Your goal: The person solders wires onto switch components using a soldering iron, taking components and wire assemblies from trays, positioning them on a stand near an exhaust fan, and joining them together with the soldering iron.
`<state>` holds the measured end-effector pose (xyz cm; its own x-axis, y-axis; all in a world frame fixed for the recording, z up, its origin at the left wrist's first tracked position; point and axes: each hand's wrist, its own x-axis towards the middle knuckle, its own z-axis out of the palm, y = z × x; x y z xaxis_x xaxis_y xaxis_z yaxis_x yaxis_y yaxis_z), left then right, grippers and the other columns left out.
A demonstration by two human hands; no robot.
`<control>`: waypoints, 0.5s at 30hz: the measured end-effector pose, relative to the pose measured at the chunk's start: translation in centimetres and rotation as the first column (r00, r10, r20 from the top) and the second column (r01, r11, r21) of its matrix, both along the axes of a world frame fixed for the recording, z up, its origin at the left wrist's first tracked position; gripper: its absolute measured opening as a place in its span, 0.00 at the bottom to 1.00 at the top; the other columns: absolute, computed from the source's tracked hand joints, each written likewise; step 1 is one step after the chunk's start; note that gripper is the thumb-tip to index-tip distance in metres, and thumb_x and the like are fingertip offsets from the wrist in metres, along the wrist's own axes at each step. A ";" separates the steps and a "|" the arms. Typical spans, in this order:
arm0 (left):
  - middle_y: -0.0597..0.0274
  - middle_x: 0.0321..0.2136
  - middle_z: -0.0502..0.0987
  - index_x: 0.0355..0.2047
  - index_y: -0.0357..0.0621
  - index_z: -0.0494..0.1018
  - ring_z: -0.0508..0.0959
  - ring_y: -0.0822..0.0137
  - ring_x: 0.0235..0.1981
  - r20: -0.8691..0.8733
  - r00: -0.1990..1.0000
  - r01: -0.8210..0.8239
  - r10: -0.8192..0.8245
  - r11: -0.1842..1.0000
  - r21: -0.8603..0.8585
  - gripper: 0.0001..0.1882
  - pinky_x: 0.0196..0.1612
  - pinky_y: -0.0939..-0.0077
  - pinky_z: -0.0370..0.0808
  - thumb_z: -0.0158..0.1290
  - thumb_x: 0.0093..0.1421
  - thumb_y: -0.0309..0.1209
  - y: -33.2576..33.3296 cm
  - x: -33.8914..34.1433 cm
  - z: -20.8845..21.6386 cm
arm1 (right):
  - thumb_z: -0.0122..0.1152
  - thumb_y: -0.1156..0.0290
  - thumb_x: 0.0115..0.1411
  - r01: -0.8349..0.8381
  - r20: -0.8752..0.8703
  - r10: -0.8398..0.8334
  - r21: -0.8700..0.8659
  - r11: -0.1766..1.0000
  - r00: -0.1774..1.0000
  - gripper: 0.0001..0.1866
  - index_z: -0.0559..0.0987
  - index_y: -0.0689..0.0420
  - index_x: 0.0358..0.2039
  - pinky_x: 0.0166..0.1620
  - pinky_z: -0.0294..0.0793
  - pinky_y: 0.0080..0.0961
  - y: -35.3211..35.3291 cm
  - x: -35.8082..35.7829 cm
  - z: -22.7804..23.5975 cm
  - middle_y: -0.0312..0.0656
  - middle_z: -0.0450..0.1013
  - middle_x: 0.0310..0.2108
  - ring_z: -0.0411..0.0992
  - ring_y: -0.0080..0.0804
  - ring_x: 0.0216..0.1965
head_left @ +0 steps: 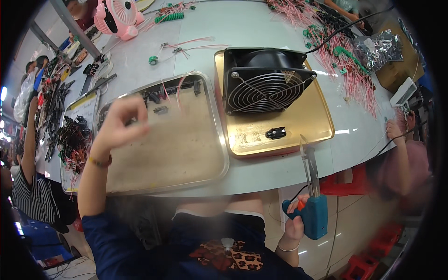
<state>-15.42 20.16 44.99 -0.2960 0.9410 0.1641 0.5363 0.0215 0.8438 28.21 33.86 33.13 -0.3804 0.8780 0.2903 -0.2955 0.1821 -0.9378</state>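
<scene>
My right hand (295, 218) grips a teal soldering gun (316, 217) with an orange trigger, its metal tip rising past the table's front edge near the gold tray (240, 148). On that tray sits a small black part (276, 133) with metal contacts. Slightly blurred, my left hand (123, 122) is raised over the left side of the metal-rimmed tray (186, 182), thumb and fingers curled together in a pinch. Whatever may be between them does not show. Several small black parts (187, 87) with pink wires line that tray's far edge.
A black fan with a round wire grille (268, 92) stands on the gold tray. Bundles of pink wires (357, 84) lie far right, and a heap of black wired parts (74, 135) lies left. A pink fan (119, 16) stands at the back. Other people sit around the table.
</scene>
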 end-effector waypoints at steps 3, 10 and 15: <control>0.61 0.17 0.66 0.21 0.40 0.67 0.71 0.63 0.23 -0.287 0.932 0.116 -0.222 0.932 -0.343 0.12 0.28 0.72 0.68 0.60 0.44 0.31 -1.8 2.5 0.3 | 0.62 0.63 0.53 0.005 -0.025 -0.006 -0.030 1.000 1.000 0.30 0.67 0.66 0.52 0.35 0.66 0.23 0.1 0.0 -0.5 0.50 0.64 0.50 0.66 0.26 0.32; 0.55 0.35 0.68 0.33 0.46 0.71 0.71 0.54 0.37 -0.656 0.748 0.016 -0.101 0.991 -0.134 0.17 0.40 0.64 0.67 0.61 0.40 0.30 -1.1 7.8 0.7 | 0.61 0.62 0.53 -0.027 0.040 0.026 0.027 0.999 0.999 0.29 0.67 0.66 0.52 0.35 0.66 0.23 -0.1 -0.9 0.7 0.50 0.64 0.49 0.66 0.26 0.31; 0.57 0.32 0.71 0.33 0.41 0.75 0.72 0.57 0.35 -0.680 0.732 -0.066 -0.047 0.988 -0.139 0.14 0.39 0.67 0.70 0.64 0.49 0.34 -1.0 10.7 -2.3 | 0.61 0.62 0.53 -0.035 0.042 0.034 0.046 0.998 0.999 0.29 0.67 0.65 0.51 0.35 0.66 0.24 -0.5 -0.8 0.7 0.51 0.64 0.49 0.66 0.27 0.31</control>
